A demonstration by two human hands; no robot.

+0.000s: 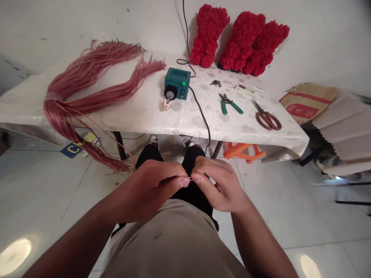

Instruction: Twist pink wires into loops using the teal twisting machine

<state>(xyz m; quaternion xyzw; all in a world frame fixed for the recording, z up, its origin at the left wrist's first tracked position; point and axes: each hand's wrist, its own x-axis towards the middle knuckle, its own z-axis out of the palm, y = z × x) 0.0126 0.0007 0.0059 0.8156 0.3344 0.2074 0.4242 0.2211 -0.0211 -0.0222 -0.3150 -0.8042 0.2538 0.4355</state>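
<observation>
Above my lap, my left hand and my right hand meet, each pinching with thumb and forefinger. A short piece of thin wire shows between the fingertips, coppery in colour; the rest of it is hidden by my fingers. One pink wire trails from the bundle of pink wires toward my left hand. That bundle is bent over the table's left part, its lower ends hanging past the front edge. Straight ahead on the table is a small teal machine with a green button and a dark round head.
Green-handled wire strippers and brown-handled scissors lie on the right of the covered table. Red flower-covered figures stand at the back. A black cord crosses the front edge. An orange stool is underneath.
</observation>
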